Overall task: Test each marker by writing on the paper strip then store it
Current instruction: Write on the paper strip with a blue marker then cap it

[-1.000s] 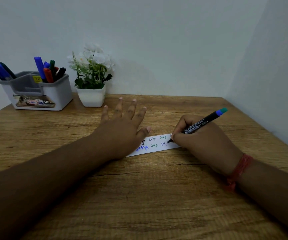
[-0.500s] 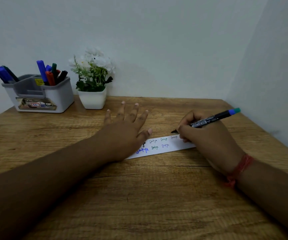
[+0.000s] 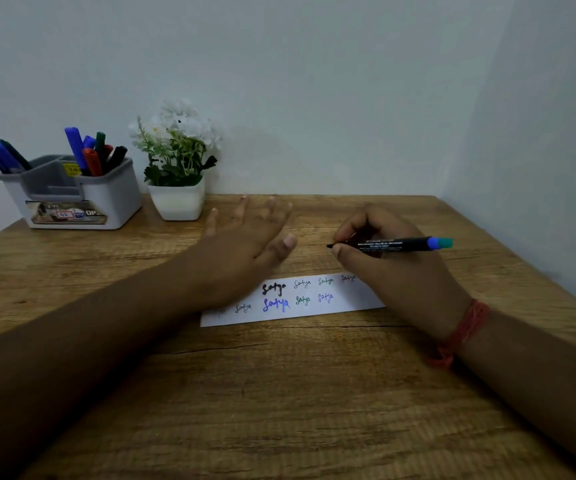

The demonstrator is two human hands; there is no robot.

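Observation:
A white paper strip [image 3: 345,303] lies on the wooden desk, covered with several small written words in black, blue and green ink. My right hand [image 3: 390,268] is raised above the strip's right end and grips a black marker [image 3: 393,244] with a blue-green end cap; the marker lies almost level, tip pointing left, off the paper. My left hand [image 3: 245,247] hovers open and blurred above the strip's left part, fingers spread. A grey-and-white desk organizer [image 3: 113,199] at the back left holds several markers [image 3: 89,154].
A small white pot with white flowers [image 3: 177,199] stands beside the organizer against the back wall. A wall closes the desk's right side. The desk's front half shows bare wood.
My left hand has lifted off the strip and moved away from it, uncovering more writing. My right hand has lifted the marker tip off the paper and turned the marker level.

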